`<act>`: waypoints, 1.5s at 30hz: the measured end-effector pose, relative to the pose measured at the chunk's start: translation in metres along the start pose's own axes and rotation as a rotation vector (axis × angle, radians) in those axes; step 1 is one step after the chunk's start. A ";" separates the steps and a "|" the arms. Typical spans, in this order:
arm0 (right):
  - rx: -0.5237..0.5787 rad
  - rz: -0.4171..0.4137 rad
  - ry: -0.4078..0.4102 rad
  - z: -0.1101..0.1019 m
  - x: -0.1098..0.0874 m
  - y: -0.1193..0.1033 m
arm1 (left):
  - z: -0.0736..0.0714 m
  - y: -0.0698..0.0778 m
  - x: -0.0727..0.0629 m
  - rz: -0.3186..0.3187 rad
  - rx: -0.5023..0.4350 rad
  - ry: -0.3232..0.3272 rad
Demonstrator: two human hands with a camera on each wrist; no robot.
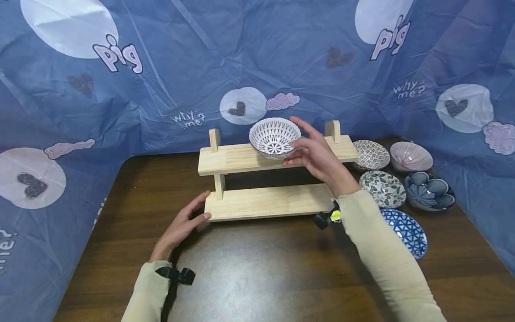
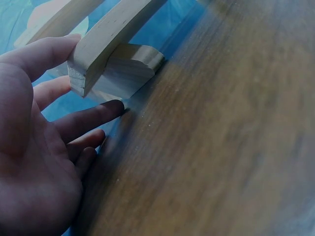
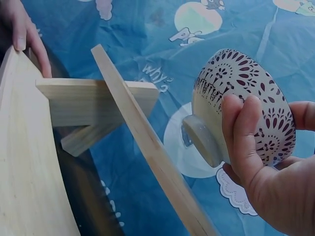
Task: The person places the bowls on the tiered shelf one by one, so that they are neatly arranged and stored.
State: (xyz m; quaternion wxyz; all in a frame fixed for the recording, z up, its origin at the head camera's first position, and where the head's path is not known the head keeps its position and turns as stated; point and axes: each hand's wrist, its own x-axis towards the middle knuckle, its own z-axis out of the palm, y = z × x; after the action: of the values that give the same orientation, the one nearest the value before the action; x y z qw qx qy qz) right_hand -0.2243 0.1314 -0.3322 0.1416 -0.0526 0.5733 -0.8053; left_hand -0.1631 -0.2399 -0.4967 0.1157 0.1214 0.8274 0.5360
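My right hand holds a small patterned bowl by its right side, thumb on the near side. In the right wrist view the bowl is tilted, showing dark petal marks outside and a pale foot ring, apart from the upper board. A two-tier wooden shelf stands below it. My left hand holds the left end of its lower board, thumb at the front corner and fingers at the far side. The left wrist view shows thumb and forefinger against the board's end, other fingers spread.
Right of the shelf sit several dishes: a speckled bowl, a pink striped bowl, a leaf-patterned bowl, a blue-grey petal bowl and a blue-and-white dish. A blue printed cloth hangs behind the brown table.
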 end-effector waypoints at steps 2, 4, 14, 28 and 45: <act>0.006 -0.002 -0.005 0.003 0.002 0.002 | 0.000 0.000 0.000 -0.001 -0.001 0.000; 0.012 -0.005 -0.011 0.006 0.003 0.003 | -0.001 0.000 -0.001 -0.001 -0.003 0.001; 0.026 -0.006 -0.022 0.019 0.010 0.010 | 0.000 0.002 -0.001 0.017 0.002 0.000; 0.026 0.019 -0.030 0.032 0.020 0.021 | 0.000 0.001 -0.001 0.007 -0.008 -0.006; 0.027 0.034 -0.032 0.046 0.034 0.032 | 0.001 0.001 0.000 0.004 -0.017 -0.004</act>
State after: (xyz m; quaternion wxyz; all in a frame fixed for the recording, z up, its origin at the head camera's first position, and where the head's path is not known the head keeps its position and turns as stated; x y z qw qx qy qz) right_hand -0.2405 0.0701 -0.3490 0.1651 -0.0538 0.5608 -0.8095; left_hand -0.1634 -0.2388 -0.4960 0.1173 0.1229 0.8223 0.5431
